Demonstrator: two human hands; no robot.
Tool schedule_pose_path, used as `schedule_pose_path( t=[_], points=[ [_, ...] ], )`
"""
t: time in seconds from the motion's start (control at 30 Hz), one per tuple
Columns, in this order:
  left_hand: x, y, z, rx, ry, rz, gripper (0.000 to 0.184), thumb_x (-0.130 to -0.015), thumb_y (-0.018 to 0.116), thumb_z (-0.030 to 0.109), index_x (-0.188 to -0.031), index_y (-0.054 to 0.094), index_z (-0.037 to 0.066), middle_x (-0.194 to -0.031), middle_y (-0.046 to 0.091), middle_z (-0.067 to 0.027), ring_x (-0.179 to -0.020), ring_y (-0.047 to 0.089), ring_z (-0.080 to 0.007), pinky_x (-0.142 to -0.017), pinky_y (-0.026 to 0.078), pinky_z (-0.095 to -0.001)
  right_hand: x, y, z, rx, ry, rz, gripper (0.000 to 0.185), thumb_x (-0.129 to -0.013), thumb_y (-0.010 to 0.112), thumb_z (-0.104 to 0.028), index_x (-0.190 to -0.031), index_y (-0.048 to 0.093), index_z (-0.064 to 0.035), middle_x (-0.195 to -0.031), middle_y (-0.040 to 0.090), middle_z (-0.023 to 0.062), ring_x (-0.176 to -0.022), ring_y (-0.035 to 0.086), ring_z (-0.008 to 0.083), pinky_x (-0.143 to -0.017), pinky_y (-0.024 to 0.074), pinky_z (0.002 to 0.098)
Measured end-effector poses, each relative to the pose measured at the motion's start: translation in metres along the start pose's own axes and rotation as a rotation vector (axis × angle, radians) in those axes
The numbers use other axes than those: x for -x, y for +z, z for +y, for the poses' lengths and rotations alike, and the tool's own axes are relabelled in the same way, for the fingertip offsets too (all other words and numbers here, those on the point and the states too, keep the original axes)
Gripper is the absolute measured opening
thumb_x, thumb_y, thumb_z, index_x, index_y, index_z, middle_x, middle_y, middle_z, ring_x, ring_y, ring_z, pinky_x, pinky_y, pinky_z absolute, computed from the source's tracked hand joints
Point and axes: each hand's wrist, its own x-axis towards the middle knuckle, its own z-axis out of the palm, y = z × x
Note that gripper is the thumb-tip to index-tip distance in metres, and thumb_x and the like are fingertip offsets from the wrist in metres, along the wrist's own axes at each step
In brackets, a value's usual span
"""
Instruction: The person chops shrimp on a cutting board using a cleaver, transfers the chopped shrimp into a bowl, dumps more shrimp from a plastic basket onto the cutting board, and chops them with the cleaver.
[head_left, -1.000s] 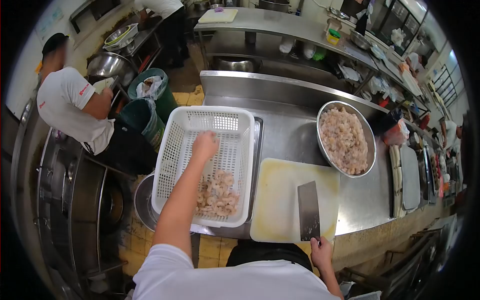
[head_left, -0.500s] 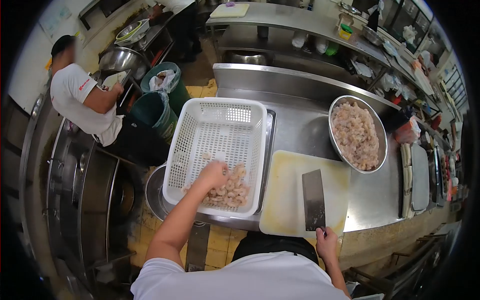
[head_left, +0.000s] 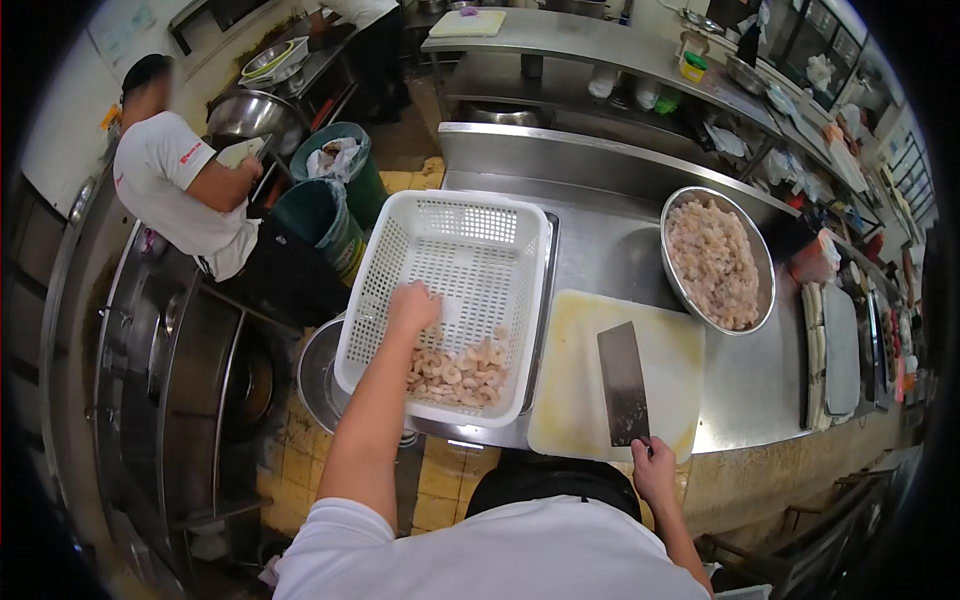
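Observation:
My left hand [head_left: 414, 306] is inside the white perforated basket [head_left: 542, 260], over its left middle. Its fingers are curled, and whatever they may hold is hidden. Peeled shrimp [head_left: 462, 372] lie in a pile at the basket's near end, just below that hand. My right hand [head_left: 654, 468] grips the handle of a cleaver [head_left: 623, 385]. The wide blade lies over the white cutting board [head_left: 565, 400], pointing away from me. At the back right, a steel bowl [head_left: 668, 285] is heaped with chopped shrimp [head_left: 712, 262].
Steel counter [head_left: 600, 240] surrounds the board, with a raised back edge. Left of the basket stand green bins [head_left: 345, 180] and a co-worker [head_left: 180, 190] in a white shirt. A round steel pan [head_left: 318, 375] sits below the basket's left side. Folded cloths [head_left: 812, 350] lie far right.
My left hand has moved from the shrimp pile toward the basket's left middle. My right hand keeps its hold on the cleaver. The view has shifted slightly.

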Motion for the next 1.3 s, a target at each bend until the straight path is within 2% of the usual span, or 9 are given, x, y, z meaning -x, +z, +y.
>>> schedule_pose_path(
  t=[0.17,0.27,0.37,0.5,0.67,0.77,1.0,1.2,1.3],
  points=[
    [0.026,0.006,-0.003,0.002,0.005,-0.568,0.042,-0.090,0.078,0.040,-0.111,0.074,0.003,-0.122,0.071,-0.0225,-0.119,0.066,-0.0385,-0.103,0.053,-0.0475,0.008,-0.003,0.014,0.006,0.037,-0.016,0.034,-0.101,0.069,-0.024,-0.101,0.070,0.0101,-0.069,0.060,0.0112,-0.066,0.053,0.0157,-0.061,0.0458,0.0361],
    [0.077,-0.049,0.022,0.166,-0.003,-0.641,0.040,-0.086,0.083,0.034,-0.108,0.074,0.001,-0.117,0.069,-0.0208,-0.113,0.065,-0.0389,-0.098,0.054,-0.0473,0.013,-0.004,0.014,-0.014,0.040,0.033,0.034,-0.101,0.070,-0.024,-0.101,0.070,0.0099,-0.069,0.061,0.0118,-0.066,0.054,0.0164,-0.062,0.0465,0.0366],
    [0.072,-0.079,-0.026,-0.034,0.114,0.322,0.049,-0.082,0.088,0.030,-0.117,0.071,0.000,-0.121,0.071,-0.0220,-0.118,0.067,-0.0394,-0.094,0.057,-0.0480,0.014,-0.011,0.014,-0.043,0.056,0.058,0.034,-0.100,0.069,-0.024,-0.101,0.071,0.0098,-0.070,0.062,0.0131,-0.066,0.055,0.0174,-0.062,0.0471,0.0372],
    [0.055,-0.142,-0.054,-0.110,-0.476,0.038,0.044,-0.082,0.086,0.025,-0.114,0.073,-0.003,-0.118,0.075,-0.0268,-0.107,0.073,-0.0441,-0.091,0.059,-0.0488,0.010,-0.016,0.020,-0.041,0.039,0.089,0.034,-0.099,0.070,-0.024,-0.103,0.071,0.0105,-0.070,0.062,0.0149,-0.066,0.056,0.0186,-0.062,0.0476,0.0380],
    [0.053,-0.108,-0.103,0.785,-0.233,-0.137,0.038,-0.076,0.063,-0.004,-0.111,0.076,-0.005,-0.103,0.078,-0.0116,-0.089,0.074,-0.0224,-0.082,0.058,-0.0373,0.013,-0.027,0.010,0.007,0.076,0.062,0.035,-0.100,0.069,-0.024,-0.103,0.071,0.0111,-0.074,0.067,0.0208,-0.067,0.064,0.0240,-0.066,0.0518,0.0406],
    [0.058,-0.125,-0.095,0.955,-0.194,-0.200,0.039,-0.079,0.058,-0.010,-0.114,0.073,-0.005,-0.105,0.076,-0.0137,-0.091,0.074,-0.0235,-0.079,0.059,-0.0361,0.014,-0.026,0.031,-0.045,0.071,0.088,0.035,-0.099,0.071,-0.024,-0.102,0.072,0.0102,-0.074,0.067,0.0198,-0.067,0.064,0.0230,-0.064,0.0508,0.0402],
    [0.123,-0.190,0.047,0.747,-0.028,0.135,0.040,-0.071,0.055,-0.013,-0.104,0.077,-0.005,-0.090,0.075,-0.0064,-0.079,0.068,-0.0158,-0.074,0.054,-0.0318,0.007,-0.066,0.019,-0.094,0.034,0.077,0.023,-0.098,0.070,-0.017,-0.104,0.072,0.0054,-0.067,0.054,0.0011,-0.064,0.049,0.0108,-0.060,0.0440,0.0303],
    [0.157,-0.185,0.147,0.666,0.140,0.300,0.046,-0.072,0.056,-0.011,-0.111,0.078,-0.004,-0.097,0.080,-0.0105,-0.087,0.073,-0.0143,-0.081,0.056,-0.0317,0.006,-0.127,-0.014,-0.248,-0.316,-0.045,0.025,-0.096,0.067,-0.004,-0.119,0.069,0.0050,-0.079,0.058,0.0026,-0.065,0.049,0.0106,-0.059,0.0431,0.0299],
    [0.173,-0.172,0.194,0.677,0.200,0.325,0.042,-0.074,0.056,-0.009,-0.109,0.078,-0.003,-0.102,0.080,-0.0152,-0.092,0.076,-0.0192,-0.087,0.056,-0.0326,0.006,-0.147,-0.025,-0.547,-0.174,-0.226,0.036,-0.093,0.067,0.000,-0.129,0.067,0.0025,-0.085,0.060,0.0026,-0.069,0.054,0.0106,-0.062,0.0470,0.0320]
  ],
)
